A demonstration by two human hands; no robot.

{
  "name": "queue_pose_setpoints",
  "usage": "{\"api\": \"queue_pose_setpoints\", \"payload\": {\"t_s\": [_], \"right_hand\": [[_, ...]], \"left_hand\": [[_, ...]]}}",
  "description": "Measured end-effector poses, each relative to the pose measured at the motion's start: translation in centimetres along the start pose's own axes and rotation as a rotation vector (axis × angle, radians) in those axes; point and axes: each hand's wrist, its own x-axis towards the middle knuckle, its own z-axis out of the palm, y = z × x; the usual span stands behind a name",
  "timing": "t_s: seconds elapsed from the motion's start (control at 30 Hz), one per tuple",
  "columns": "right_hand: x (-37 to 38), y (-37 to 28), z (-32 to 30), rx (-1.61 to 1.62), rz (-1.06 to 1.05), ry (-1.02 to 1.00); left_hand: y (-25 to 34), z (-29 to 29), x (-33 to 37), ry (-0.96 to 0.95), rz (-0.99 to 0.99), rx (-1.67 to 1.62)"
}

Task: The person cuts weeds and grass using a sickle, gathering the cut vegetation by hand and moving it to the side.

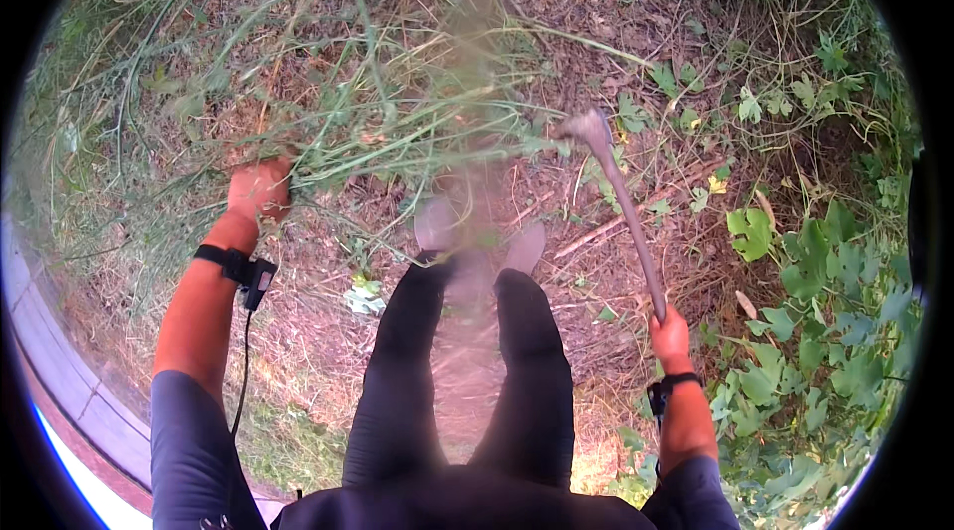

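Note:
My left hand is closed round a bunch of long green weed stems, which spread to the right across the middle of the view. In my right hand is the lower end of a long, brownish wooden-handled tool. Its bent head points left, at the right-hand tips of the stems. Blur hides the blade's exact shape, so I cannot tell whether it is a sickle or a small hoe. Whether the head touches the stems is also unclear.
My shoes stand on ground covered with dry litter. Broad-leaved green vines grow thickly at the right. A fallen stick lies near the tool. At the lower left runs a pale paved edge. A blurry streak crosses the centre.

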Motion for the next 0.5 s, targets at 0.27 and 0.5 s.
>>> {"api": "queue_pose_setpoints", "payload": {"t_s": [0.27, 0.5], "right_hand": [[1.9, -9.6, -1.7, 0.333, -0.190, 0.129], [16.7, -37.9, 0.5, 0.522, -0.530, 0.004]], "left_hand": [[-1.2, -1.2, -0.5, 0.110, -0.058, 0.094], [-2.4, -0.3, -0.4, 0.208, -0.056, 0.135]]}}
